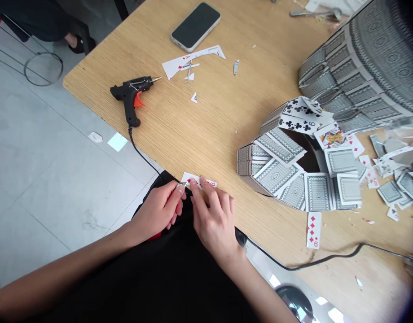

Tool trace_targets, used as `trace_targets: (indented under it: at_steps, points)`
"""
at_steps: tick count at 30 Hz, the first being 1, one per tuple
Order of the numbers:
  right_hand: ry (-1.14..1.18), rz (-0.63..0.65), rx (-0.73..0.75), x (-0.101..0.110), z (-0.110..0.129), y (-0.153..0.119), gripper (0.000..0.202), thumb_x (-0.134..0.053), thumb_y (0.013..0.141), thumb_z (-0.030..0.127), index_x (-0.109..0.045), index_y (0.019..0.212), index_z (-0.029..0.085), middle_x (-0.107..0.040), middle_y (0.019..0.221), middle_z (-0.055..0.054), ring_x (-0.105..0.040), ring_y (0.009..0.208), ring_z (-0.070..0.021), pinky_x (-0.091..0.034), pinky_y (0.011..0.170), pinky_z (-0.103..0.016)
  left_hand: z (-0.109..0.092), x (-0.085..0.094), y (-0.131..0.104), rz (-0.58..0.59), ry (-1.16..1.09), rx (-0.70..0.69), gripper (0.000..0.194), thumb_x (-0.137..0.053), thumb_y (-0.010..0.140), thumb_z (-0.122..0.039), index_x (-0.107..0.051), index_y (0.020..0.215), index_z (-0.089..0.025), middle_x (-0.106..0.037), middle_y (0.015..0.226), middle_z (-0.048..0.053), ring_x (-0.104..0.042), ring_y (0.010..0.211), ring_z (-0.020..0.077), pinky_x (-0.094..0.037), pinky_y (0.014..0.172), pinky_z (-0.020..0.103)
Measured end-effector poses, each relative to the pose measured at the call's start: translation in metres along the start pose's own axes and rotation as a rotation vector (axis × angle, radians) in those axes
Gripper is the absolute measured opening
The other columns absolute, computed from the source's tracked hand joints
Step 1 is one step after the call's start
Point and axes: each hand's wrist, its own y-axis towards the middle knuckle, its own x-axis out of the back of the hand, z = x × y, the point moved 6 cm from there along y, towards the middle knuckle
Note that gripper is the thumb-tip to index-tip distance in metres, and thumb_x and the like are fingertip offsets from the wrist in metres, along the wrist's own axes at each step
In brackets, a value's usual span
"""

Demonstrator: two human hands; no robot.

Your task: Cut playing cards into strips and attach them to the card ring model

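At the table's near edge lies a playing card with red diamonds (185,176), face up. My right hand (213,211) rests on it, fingers stretched out over its face. Beside the card's left end, my left hand (166,204) is closed in a pinch around a small, shiny thing too small to name. To the right stands a rounded structure built of playing cards (275,175), with a dark opening in its top. A nine of diamonds (314,231) sticks out below it.
A black glue gun (129,95) with an orange trigger lies at the left, its cord over the edge. Further back are a phone (195,27) and card scraps (173,67). A larger card structure (368,63) and loose cards (390,193) occupy the right.
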Motion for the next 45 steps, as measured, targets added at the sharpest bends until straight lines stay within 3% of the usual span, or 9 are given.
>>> trace_targets:
  at_steps: [4, 15, 21, 39, 45]
  points:
    - [-0.008, 0.004, -0.001, -0.0001, 0.0007, -0.0009, 0.055, -0.063, 0.102, 0.01, -0.061, 0.156, 0.019, -0.07, 0.145, -0.015, -0.061, 0.11, -0.0295, -0.049, 0.091, -0.045, 0.001, -0.0006, -0.0002, 0.008, 0.002, 0.004, 0.044, -0.043, 0.112, -0.061, -0.057, 0.096, -0.022, -0.062, 0.067, -0.005, -0.056, 0.043, 0.0103, -0.045, 0.04, 0.022]
    - [0.015, 0.013, -0.008, -0.0002, 0.0006, 0.0005, 0.053, -0.065, 0.103, 0.017, -0.062, 0.155, 0.017, -0.069, 0.148, -0.016, -0.059, 0.106, -0.0301, -0.049, 0.089, -0.046, -0.0008, -0.0034, -0.0008, 0.019, -0.015, -0.015, 0.045, -0.044, 0.113, -0.06, -0.058, 0.095, -0.022, -0.062, 0.068, -0.005, -0.056, 0.043, 0.0095, -0.045, 0.04, 0.021]
    - [0.115, 0.01, 0.014, 0.0051, -0.0019, -0.0005, 0.046, -0.065, 0.104, 0.012, -0.063, 0.15, 0.008, -0.069, 0.15, -0.017, -0.062, 0.118, -0.0285, -0.05, 0.101, -0.044, 0.0, -0.0025, 0.0012, 0.01, -0.029, -0.008, 0.045, -0.044, 0.112, -0.062, -0.059, 0.096, -0.022, -0.062, 0.067, -0.005, -0.055, 0.043, 0.0095, -0.046, 0.039, 0.02]
    - [0.101, -0.026, -0.007, 0.0035, -0.0009, -0.0013, 0.047, -0.066, 0.102, 0.01, -0.066, 0.15, 0.011, -0.073, 0.145, -0.013, -0.057, 0.102, -0.026, -0.048, 0.092, -0.043, -0.0021, -0.0074, -0.0019, 0.06, -0.003, 0.004, 0.044, -0.044, 0.112, -0.06, -0.057, 0.095, -0.022, -0.062, 0.067, -0.004, -0.055, 0.043, 0.0099, -0.045, 0.038, 0.02]
    - [0.171, -0.063, -0.041, 0.0068, -0.0023, 0.0006, 0.039, -0.068, 0.102, 0.008, -0.067, 0.141, 0.011, -0.074, 0.144, -0.013, -0.062, 0.105, -0.0249, -0.051, 0.092, -0.042, 0.0024, -0.003, -0.0056, 0.06, -0.015, 0.038, 0.045, -0.045, 0.111, -0.061, -0.059, 0.095, -0.022, -0.061, 0.068, -0.005, -0.055, 0.044, 0.0092, -0.045, 0.039, 0.019]
